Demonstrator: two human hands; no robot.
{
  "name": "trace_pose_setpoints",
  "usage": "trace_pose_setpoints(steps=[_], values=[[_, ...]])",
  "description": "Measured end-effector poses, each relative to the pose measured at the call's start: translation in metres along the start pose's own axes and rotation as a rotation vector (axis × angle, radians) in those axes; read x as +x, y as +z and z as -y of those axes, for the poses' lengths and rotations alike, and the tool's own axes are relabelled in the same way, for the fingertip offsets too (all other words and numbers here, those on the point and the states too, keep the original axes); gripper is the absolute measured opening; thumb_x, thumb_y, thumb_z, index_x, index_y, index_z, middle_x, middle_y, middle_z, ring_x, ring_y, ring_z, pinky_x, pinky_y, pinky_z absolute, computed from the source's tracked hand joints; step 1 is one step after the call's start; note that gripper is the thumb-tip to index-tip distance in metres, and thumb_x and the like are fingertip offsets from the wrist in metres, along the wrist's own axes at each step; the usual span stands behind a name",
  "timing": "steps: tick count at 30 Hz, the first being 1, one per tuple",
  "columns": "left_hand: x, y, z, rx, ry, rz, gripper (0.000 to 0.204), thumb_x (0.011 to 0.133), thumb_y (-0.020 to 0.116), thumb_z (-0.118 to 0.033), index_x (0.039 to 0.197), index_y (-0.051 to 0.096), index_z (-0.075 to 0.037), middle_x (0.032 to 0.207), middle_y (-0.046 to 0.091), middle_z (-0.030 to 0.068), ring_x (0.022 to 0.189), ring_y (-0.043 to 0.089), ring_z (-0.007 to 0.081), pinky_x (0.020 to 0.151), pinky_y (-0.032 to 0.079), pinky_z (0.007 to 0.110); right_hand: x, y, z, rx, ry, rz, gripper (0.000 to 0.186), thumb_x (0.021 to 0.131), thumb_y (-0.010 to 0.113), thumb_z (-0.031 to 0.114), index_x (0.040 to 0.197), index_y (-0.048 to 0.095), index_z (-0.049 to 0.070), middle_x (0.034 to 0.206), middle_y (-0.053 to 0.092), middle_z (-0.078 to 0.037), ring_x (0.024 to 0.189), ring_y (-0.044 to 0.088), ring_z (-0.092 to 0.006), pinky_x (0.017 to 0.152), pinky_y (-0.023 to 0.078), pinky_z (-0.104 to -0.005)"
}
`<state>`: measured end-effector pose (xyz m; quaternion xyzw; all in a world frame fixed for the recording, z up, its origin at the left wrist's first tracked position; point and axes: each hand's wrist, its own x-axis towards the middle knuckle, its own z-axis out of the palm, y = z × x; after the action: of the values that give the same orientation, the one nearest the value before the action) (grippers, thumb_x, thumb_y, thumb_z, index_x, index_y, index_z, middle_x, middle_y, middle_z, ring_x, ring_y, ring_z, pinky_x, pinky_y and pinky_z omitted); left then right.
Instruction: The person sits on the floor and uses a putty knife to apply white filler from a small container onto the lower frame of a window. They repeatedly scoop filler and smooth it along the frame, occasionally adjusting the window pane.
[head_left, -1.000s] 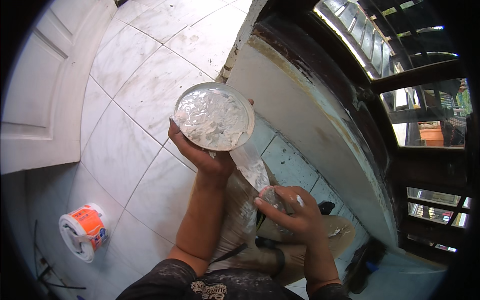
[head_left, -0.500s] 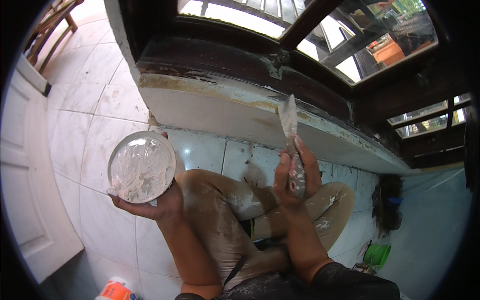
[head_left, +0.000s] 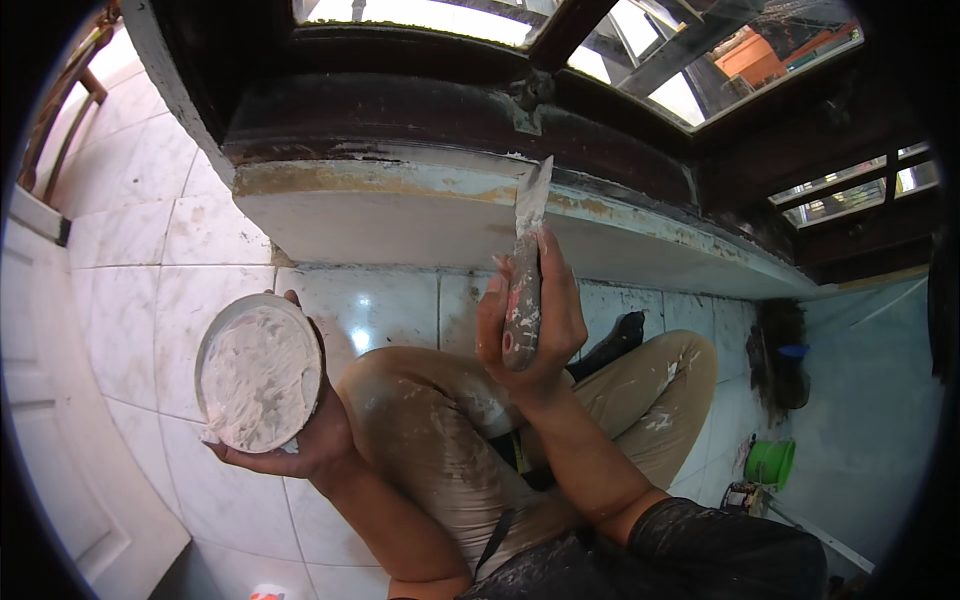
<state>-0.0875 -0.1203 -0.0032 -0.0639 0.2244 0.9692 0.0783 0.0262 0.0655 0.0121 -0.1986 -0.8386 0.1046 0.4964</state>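
Note:
My left hand (head_left: 325,437) is wrapped round the edge of a round lid (head_left: 205,345), tilted up on the left. Pale putty (head_left: 262,375) is smeared over the lid's inner face. In my right hand (head_left: 540,330) is a putty knife (head_left: 522,300), gripped by its speckled grey handle with the blade pointing away from me. The blade, coated in putty, is at the edge of the window ledge (head_left: 420,180); whether it touches cannot be told. Bare, yellowish patches and pale coating show along that ledge.
A dark wooden window frame (head_left: 400,115) rises beyond the ledge. My crossed legs (head_left: 430,430) in stained tan trousers rest on the white tiled floor (head_left: 215,490). A white panelled door (head_left: 60,400) stands at left. To the right are a green container (head_left: 770,464) and a dark brush-like object (head_left: 782,355).
My right hand and the putty knife have moved left and slightly away from me, along the ledge. The lid now faces the camera at a different tilt. The view has shifted a little.

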Motion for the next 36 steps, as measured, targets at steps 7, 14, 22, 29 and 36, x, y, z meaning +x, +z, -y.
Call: trace_pose_setpoints(steps=[7,14,22,29,36], values=[[0.003,-0.003,-0.001,0.012,0.01,0.017,0.118,0.096,0.059,-0.081,0.177,0.03,-0.002,0.177,0.032,0.0381,0.164,0.032,0.0632,0.134,0.033,0.074,-0.002,0.014,0.003,-0.054,-0.054,-0.003,0.068,0.092,0.071,0.003,0.152,0.054,-0.022,0.102,0.072,-0.026,0.08,0.074,-0.0321,0.07,0.064,-0.0424],[0.007,-0.009,-0.007,-0.069,-0.017,0.014,0.12,0.096,0.061,-0.08,0.178,0.025,0.001,0.178,0.027,0.0399,0.166,0.027,0.0633,0.134,0.032,0.074,0.004,0.019,0.017,-0.049,-0.044,0.033,0.065,0.092,0.071,0.001,0.15,0.055,-0.024,0.104,0.071,-0.027,0.079,0.072,-0.0317,0.068,0.063,-0.0421],[0.008,-0.004,-0.007,-0.018,0.009,-0.053,0.114,0.101,0.044,-0.085,0.176,0.032,0.0,0.174,0.037,0.0383,0.16,0.039,0.0638,0.133,0.037,0.07,0.002,0.038,0.028,-0.023,-0.069,0.038,0.067,0.092,0.071,0.0,0.15,0.053,-0.026,0.106,0.07,-0.03,0.077,0.07,-0.0342,0.068,0.062,-0.0421],[0.01,-0.012,-0.011,-0.02,0.002,-0.012,0.118,0.101,0.05,-0.081,0.177,0.023,0.004,0.178,0.028,0.0395,0.165,0.03,0.0629,0.134,0.033,0.073,0.002,0.056,0.037,-0.057,-0.081,0.025,0.069,0.092,0.072,0.001,0.153,0.052,-0.025,0.11,0.071,-0.032,0.081,0.073,-0.0358,0.07,0.064,-0.0429],[0.012,-0.012,-0.01,0.027,0.027,-0.048,0.112,0.103,0.039,-0.085,0.176,0.033,-0.001,0.173,0.04,0.0403,0.157,0.043,0.0633,0.13,0.041,0.07,-0.005,0.071,0.049,0.0,-0.071,0.03,0.074,0.091,0.075,0.003,0.156,0.049,-0.023,0.112,0.072,-0.032,0.085,0.076,-0.0395,0.07,0.065,-0.0436]])
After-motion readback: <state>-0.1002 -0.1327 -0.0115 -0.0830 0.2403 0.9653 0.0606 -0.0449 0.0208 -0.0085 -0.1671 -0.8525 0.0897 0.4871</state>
